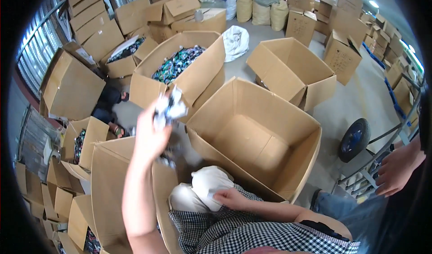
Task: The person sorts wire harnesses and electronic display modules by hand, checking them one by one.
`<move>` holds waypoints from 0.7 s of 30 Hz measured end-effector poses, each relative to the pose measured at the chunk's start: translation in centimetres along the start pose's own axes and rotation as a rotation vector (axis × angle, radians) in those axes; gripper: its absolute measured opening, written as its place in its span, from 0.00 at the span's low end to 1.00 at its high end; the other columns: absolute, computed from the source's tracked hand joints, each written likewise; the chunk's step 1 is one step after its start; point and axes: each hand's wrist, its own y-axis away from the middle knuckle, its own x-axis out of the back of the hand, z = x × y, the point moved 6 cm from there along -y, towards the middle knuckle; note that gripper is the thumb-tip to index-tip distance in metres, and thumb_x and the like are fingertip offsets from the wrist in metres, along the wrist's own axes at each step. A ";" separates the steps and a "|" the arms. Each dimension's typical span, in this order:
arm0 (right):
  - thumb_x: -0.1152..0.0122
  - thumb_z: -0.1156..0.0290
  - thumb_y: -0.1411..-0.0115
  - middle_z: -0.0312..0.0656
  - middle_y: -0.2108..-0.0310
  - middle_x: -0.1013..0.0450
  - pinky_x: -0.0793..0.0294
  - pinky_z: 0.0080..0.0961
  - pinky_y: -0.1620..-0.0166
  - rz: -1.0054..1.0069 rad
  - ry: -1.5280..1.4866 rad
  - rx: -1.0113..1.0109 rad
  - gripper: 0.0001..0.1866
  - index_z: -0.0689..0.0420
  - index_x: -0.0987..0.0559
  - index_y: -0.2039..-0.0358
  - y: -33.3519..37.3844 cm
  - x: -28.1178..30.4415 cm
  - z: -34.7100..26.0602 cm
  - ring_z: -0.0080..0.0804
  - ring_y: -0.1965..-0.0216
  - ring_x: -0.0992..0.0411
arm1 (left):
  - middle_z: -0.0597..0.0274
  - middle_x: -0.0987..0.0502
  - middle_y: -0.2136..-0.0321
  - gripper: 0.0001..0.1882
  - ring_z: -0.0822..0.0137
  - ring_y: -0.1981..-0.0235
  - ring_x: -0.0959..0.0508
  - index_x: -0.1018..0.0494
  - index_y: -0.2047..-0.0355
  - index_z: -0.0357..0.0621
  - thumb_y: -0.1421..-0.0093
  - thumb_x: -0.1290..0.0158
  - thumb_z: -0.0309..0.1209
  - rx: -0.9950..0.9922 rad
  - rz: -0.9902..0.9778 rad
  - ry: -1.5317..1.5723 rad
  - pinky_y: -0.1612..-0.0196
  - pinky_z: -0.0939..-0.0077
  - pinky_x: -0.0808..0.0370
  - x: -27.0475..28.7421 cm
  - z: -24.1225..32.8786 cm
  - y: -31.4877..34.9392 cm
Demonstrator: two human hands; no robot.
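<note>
My left hand (150, 134) is raised over the left side, closed round a bunch of small white, blue and dark pieces (170, 107). Motion smears the bunch, so I cannot make out its kind. Below and beside it stands a tall open carton (112, 186), and just beyond is a large carton (202, 80) holding a heap of small shiny dark, green and blue pieces (178, 64). My right hand (230, 198) rests on the knee of my white trousers (209, 184), fingers laid out on the cloth. A wide, deep carton (252, 141) with a bare bottom stands in front of me.
Another open carton (292, 69) stands beyond. At the right are a trolley wheel (354, 140) and another person's hand (400, 168). Someone's sandalled foot (118, 130) shows among the left cartons. Filled sacks (261, 13) and a white bag (236, 42) sit at the back.
</note>
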 end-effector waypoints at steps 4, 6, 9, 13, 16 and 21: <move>0.46 0.59 0.39 0.49 0.77 0.26 0.28 0.37 0.72 0.074 0.373 0.224 0.12 0.53 0.22 0.71 0.0 -1.1 -2.1 0.46 0.75 0.26 | 0.44 0.28 0.48 0.39 0.50 0.46 0.28 0.44 0.36 0.50 0.50 0.45 0.23 -0.164 0.041 -0.135 0.45 0.68 0.32 -0.4 2.3 -12.8; 0.48 0.57 0.39 0.44 0.75 0.25 0.27 0.42 0.72 0.069 0.458 0.218 0.14 0.52 0.23 0.74 0.0 -1.1 -2.4 0.47 0.73 0.25 | 0.45 0.27 0.51 0.41 0.54 0.51 0.25 0.47 0.35 0.51 0.49 0.43 0.27 0.072 -0.120 -0.051 0.49 0.68 0.29 -1.6 1.1 -16.3; 0.47 0.59 0.39 0.44 0.76 0.25 0.27 0.40 0.73 0.066 0.524 0.224 0.13 0.52 0.24 0.74 0.2 -0.9 -2.9 0.46 0.74 0.25 | 0.49 0.21 0.60 0.42 0.58 0.58 0.21 0.46 0.35 0.50 0.50 0.43 0.27 -0.119 -0.035 -0.108 0.53 0.69 0.27 -2.5 -1.4 -19.1; 0.46 0.60 0.40 0.42 0.78 0.26 0.28 0.39 0.76 0.115 0.536 0.280 0.11 0.53 0.25 0.75 0.4 0.3 -2.7 0.44 0.75 0.25 | 0.59 0.21 0.70 0.39 0.74 0.76 0.22 0.47 0.34 0.50 0.45 0.46 0.24 0.064 -0.170 0.170 0.71 0.77 0.25 -7.0 -2.7 -19.3; 0.45 0.61 0.41 0.41 0.79 0.27 0.30 0.38 0.78 0.168 0.538 0.299 0.11 0.53 0.27 0.76 0.7 1.3 -2.4 0.42 0.77 0.26 | 0.60 0.22 0.75 0.40 0.73 0.78 0.23 0.52 0.33 0.48 0.43 0.47 0.25 0.109 -0.262 0.122 0.72 0.76 0.25 -9.2 -3.7 -19.4; 0.44 0.62 0.41 0.40 0.81 0.28 0.31 0.37 0.80 0.227 0.527 0.337 0.12 0.53 0.29 0.78 0.7 2.3 -2.0 0.41 0.79 0.27 | 0.61 0.21 0.77 0.40 0.72 0.78 0.23 0.53 0.33 0.47 0.43 0.47 0.26 0.108 -0.320 0.089 0.72 0.76 0.27 -12.0 -4.9 -20.2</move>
